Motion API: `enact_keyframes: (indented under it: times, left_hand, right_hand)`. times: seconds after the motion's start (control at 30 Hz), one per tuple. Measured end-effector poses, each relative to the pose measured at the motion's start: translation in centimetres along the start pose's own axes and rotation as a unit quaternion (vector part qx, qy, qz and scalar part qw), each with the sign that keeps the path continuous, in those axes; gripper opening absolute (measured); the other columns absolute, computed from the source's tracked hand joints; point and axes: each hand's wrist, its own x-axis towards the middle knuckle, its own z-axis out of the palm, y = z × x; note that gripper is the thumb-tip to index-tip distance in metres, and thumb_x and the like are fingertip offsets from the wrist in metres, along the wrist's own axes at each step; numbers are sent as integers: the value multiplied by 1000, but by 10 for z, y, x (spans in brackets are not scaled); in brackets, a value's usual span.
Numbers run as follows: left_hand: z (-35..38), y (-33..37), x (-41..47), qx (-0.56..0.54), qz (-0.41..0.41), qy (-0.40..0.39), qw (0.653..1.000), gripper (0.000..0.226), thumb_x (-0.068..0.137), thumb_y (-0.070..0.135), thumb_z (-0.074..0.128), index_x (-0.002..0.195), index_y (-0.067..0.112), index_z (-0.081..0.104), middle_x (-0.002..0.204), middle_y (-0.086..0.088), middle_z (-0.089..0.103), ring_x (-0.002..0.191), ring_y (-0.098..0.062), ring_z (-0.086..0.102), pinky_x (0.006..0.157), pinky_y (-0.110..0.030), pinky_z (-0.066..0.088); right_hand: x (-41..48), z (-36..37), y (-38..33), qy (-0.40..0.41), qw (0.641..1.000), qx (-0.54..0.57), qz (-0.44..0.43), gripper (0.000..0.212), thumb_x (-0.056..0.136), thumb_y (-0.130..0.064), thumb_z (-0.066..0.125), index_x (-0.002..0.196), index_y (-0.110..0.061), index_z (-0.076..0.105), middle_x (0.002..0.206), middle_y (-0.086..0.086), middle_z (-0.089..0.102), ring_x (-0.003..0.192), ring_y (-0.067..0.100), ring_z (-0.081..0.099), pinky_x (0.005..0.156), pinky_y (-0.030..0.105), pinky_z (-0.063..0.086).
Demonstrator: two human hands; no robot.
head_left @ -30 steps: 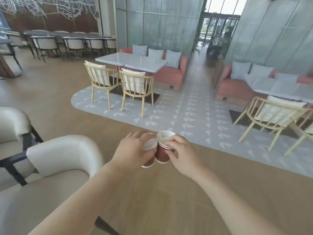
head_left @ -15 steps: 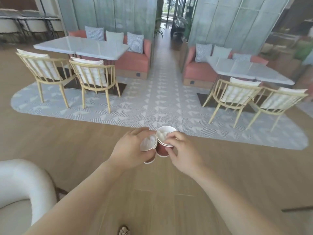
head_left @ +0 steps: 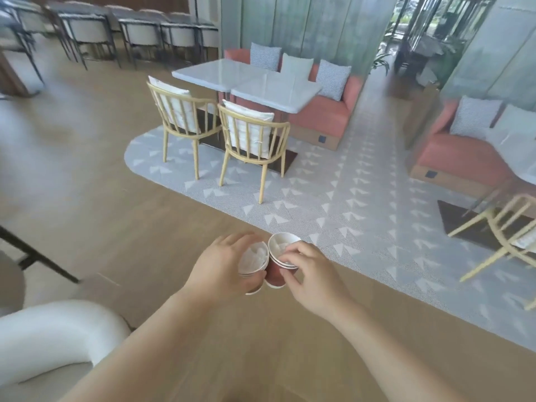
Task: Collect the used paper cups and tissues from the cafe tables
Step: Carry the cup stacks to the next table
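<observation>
The left hand (head_left: 223,266) wraps its fingers and thumb around a left stack (head_left: 251,271) of red paper cups, gripping it from the side. The right hand (head_left: 311,274) pinches a right stack (head_left: 275,278) at the rim, with the thumb and fingertips curled over the edge. The two stacks touch side by side, held in the air in front of the body, both tilted slightly away. White tissue (head_left: 256,253) is stuffed in the top cup of the left stack, and more tissue (head_left: 280,243) fills the top cup of the right one. Below the hands is a wood floor (head_left: 130,233), and just ahead is the curved edge of a grey patterned rug (head_left: 333,198). On the rug stand two wooden chairs (head_left: 252,134) with white cushions, pulled up to a white table (head_left: 249,79). A coral sofa (head_left: 324,114) sits behind it. A second sofa (head_left: 452,158) lies to the right. A white armchair (head_left: 52,329) curves in at the lower left.
</observation>
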Motion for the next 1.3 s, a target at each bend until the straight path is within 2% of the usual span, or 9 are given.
enact_keyframes:
  times: [0.1,0.23,0.47,0.67,0.8,0.93,1.07,1.17,1.3]
  left_hand:
    - [-27,-52,22,5,-48,27,998,59,68,41,75,123,29,55,127,15,55,109,-18,55,88,-26,41]
    - [-64,-115,34,20,-120,77,990,61,66,37,78,123,25,57,128,10,56,113,-17,54,91,-20,33]
    - [-113,-220,66,-2,-217,179,960,76,61,28,85,128,20,50,134,2,45,117,-17,50,91,-23,40]
    - [-145,-327,146,20,-294,242,924,80,61,30,86,131,16,50,133,-1,45,112,-15,52,83,-2,28]
    - [-180,-388,197,40,-349,279,894,79,63,33,85,131,18,49,131,0,46,113,-15,53,86,-14,37]
    - [-217,-439,234,53,-387,299,871,76,65,35,82,132,23,47,129,7,47,115,-8,49,86,-9,31]
    - [-247,-487,251,52,-424,328,842,73,66,32,80,130,27,46,127,9,47,113,-6,47,85,-9,30]
    - [-273,-531,260,53,-444,337,829,70,66,33,77,129,30,47,123,13,47,113,-7,46,86,-14,31]
    - [-324,-600,268,59,-455,349,817,60,68,39,75,122,35,51,119,17,49,111,-5,47,87,-18,34]
  right_hand:
    - [68,33,-16,-20,999,20,-40,15,83,-17,61,96,-21,66,102,-12,56,97,10,52,79,30,47]
    - [143,80,-45,-60,993,41,-89,17,82,-20,61,96,-27,65,101,-19,54,98,6,52,76,21,43]
    - [281,158,-86,-133,972,92,-169,19,81,-17,63,97,-24,68,100,-17,54,97,11,56,83,28,46]
    - [439,231,-103,-158,947,113,-256,19,79,-13,65,94,-24,68,98,-15,56,93,12,57,78,27,47]
    - [541,271,-128,-193,922,118,-314,18,79,-12,65,93,-24,68,96,-12,57,94,11,55,77,20,43]
    - [620,303,-160,-222,897,129,-360,19,80,-11,65,94,-23,69,97,-8,58,93,15,55,76,26,44]
    - [680,337,-195,-240,878,124,-396,19,81,-18,65,95,-30,67,103,-13,57,97,7,51,68,21,39]
    - [725,370,-225,-259,861,143,-414,23,82,-15,64,99,-30,68,106,-11,57,102,8,50,72,23,42]
    - [789,420,-281,-270,837,159,-449,21,81,-10,65,98,-21,70,104,-2,60,102,20,54,82,32,46]
